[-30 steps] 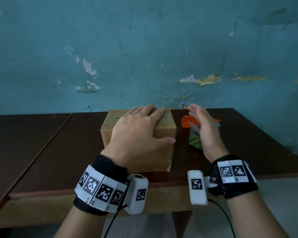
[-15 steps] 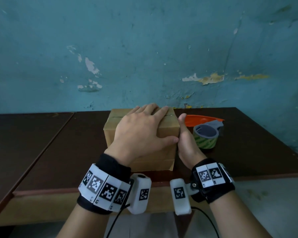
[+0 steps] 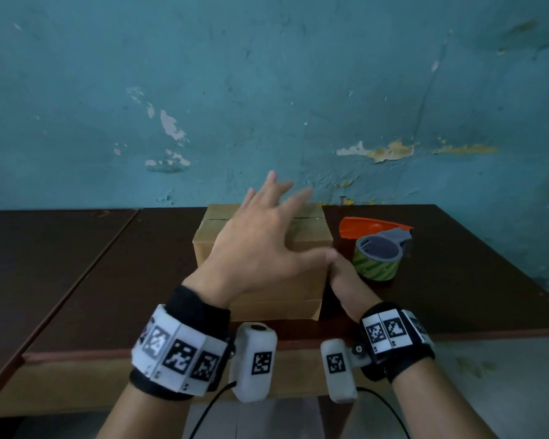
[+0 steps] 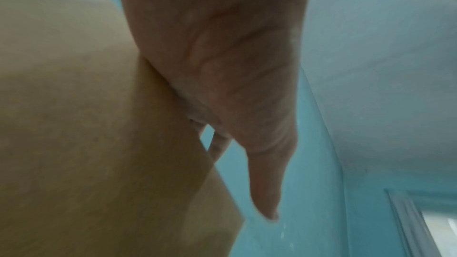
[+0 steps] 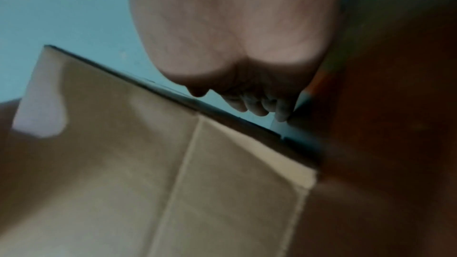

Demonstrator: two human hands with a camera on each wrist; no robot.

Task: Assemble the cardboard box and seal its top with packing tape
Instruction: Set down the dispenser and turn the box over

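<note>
A closed brown cardboard box (image 3: 282, 299) stands on the dark wooden table (image 3: 108, 280), with the seam of its top flaps showing near the far edge. My left hand (image 3: 260, 248) hovers just above the top with its fingers spread and straight, holding nothing; in the left wrist view the palm (image 4: 222, 56) lies close to the cardboard (image 4: 86, 124). My right hand (image 3: 349, 283) rests against the box's right side, its fingers hidden behind my left thumb. The right wrist view shows the fingers (image 5: 259, 105) loosely bent beside the box wall (image 5: 148, 163).
A roll of green-printed packing tape (image 3: 377, 264) on a grey and orange dispenser (image 3: 362, 226) lies right of the box. A peeling teal wall runs directly behind the table. A second tabletop (image 3: 29, 248) adjoins on the left.
My right hand came from the tape roll to the box's right side and dropped lower. My left hand, flat on the box top before, has lifted with its fingers fanned out.
</note>
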